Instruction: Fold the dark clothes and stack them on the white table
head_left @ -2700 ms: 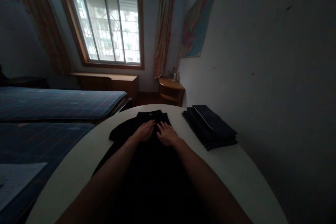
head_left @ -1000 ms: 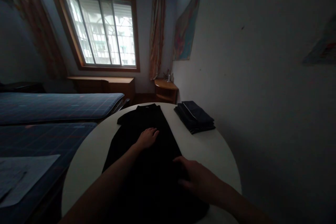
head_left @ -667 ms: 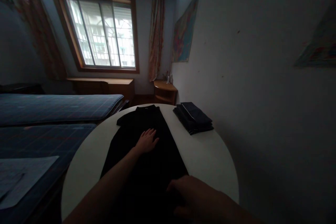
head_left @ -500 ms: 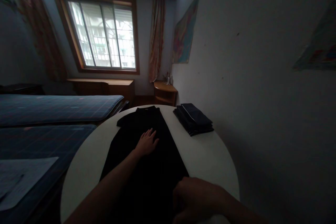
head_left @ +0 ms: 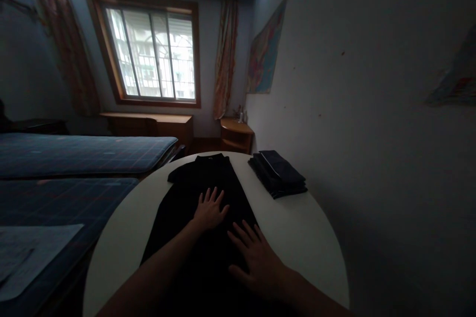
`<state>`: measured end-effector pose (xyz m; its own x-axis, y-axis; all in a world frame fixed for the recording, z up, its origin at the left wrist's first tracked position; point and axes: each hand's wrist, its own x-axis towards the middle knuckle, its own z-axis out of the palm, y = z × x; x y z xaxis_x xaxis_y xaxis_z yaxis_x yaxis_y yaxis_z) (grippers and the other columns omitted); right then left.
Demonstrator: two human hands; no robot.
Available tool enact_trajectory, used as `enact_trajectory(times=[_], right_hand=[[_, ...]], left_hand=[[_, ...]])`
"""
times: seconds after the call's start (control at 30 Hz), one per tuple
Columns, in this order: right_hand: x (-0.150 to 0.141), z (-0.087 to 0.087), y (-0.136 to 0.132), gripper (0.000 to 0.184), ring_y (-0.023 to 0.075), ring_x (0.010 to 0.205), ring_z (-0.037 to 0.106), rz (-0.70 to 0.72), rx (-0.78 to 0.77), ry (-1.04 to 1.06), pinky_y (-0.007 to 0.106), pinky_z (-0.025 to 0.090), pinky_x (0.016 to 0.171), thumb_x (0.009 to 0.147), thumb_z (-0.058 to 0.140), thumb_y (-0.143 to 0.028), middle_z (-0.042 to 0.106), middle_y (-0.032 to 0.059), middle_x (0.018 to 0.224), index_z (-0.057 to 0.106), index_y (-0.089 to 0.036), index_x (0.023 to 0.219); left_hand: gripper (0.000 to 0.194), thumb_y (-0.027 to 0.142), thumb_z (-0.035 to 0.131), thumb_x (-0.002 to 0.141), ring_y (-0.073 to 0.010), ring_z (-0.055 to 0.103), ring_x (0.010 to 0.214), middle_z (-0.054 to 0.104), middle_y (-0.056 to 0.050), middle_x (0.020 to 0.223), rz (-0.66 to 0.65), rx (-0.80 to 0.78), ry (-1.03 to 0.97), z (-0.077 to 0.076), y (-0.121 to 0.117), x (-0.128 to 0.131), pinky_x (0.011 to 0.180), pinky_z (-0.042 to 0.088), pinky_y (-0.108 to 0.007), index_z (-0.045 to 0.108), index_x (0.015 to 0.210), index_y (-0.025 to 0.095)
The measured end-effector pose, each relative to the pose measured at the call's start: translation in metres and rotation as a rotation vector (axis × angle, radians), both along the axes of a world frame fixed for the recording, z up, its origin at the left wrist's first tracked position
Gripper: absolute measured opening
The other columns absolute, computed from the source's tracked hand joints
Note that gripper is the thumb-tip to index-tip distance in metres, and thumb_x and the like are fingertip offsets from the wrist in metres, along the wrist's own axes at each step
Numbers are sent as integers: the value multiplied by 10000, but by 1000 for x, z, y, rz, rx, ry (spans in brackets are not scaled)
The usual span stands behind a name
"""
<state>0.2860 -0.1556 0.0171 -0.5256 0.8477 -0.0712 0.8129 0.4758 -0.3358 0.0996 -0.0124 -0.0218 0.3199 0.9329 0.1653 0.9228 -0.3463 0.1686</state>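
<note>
A black short-sleeved shirt [head_left: 201, 173] lies on the white round table [head_left: 301, 237], its collar at the far edge and one sleeve out to the left. The right side looks folded inward along a straight edge. My left hand [head_left: 210, 210] rests on the middle of the shirt with its fingers spread. Lower and to the right, my right hand [head_left: 258, 260] is spread over the shirt near its right edge, holding nothing. The lower part of the shirt is dark and partly hidden by my forearms.
A stack of folded dark clothes [head_left: 278, 173] sits at the table's right back. Beds with blue checked mattresses [head_left: 82, 153] stand on the left, one bearing a paper sheet [head_left: 33, 252]. The wall [head_left: 372, 158] runs along the right, and a corner shelf [head_left: 236, 126] stands behind.
My right hand has gone from a curled shape at the lower right edge to spread fingers, farther forward on the shirt. My left hand stays on the shirt, nearly in place.
</note>
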Motion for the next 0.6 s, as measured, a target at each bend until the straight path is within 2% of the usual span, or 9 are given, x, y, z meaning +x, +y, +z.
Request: enact_trajectory(times=[0.17,0.3,0.4,0.47,0.53,0.6], right_hand=[[7,-4,-19,853,385,1486,43,-1,13,-4,646,76,1166,865,448,-728,106,70,1627,179,-312,1560],[20,-36,-32,854,466,1448,158,13,101,-50,709,184,1103,852,503,-689,171,106,1608,201,-311,1556],[26,-53,-40,648,444,1393,328,-4,196,-79,635,324,1060,914,491,-552,339,87,1557,340,-350,1512],[23,-45,-42,573,425,1336,419,-39,204,-104,583,376,1030,912,495,-547,449,90,1498,466,-336,1445],[13,-22,-37,581,419,1260,490,-127,178,-131,570,394,1005,886,503,-598,541,127,1412,563,-268,1360],[0,5,-19,459,345,1123,588,-239,160,-132,523,428,964,956,411,-498,634,135,1267,627,-217,1248]], left_hand=[[687,579,344,953,-377,158,1477,233,-131,1605,-27,-33,15,6,-17,7,1159,151,-595,316,1531,208],[706,595,344,945,-377,152,1478,228,-133,1607,-78,-27,13,5,-37,18,1162,147,-599,310,1534,208],[715,621,345,936,-380,150,1479,236,-132,1607,-124,-21,-6,1,-52,26,1157,151,-612,319,1530,224],[716,624,356,932,-388,149,1477,244,-125,1606,-154,-22,-18,1,-59,30,1155,155,-619,329,1526,227],[684,585,362,944,-379,190,1471,290,-117,1592,-167,-24,-30,5,-61,31,1156,186,-600,353,1515,209],[628,512,355,964,-339,304,1438,385,-118,1549,-161,-17,-51,11,-56,28,1146,267,-533,391,1492,173]])
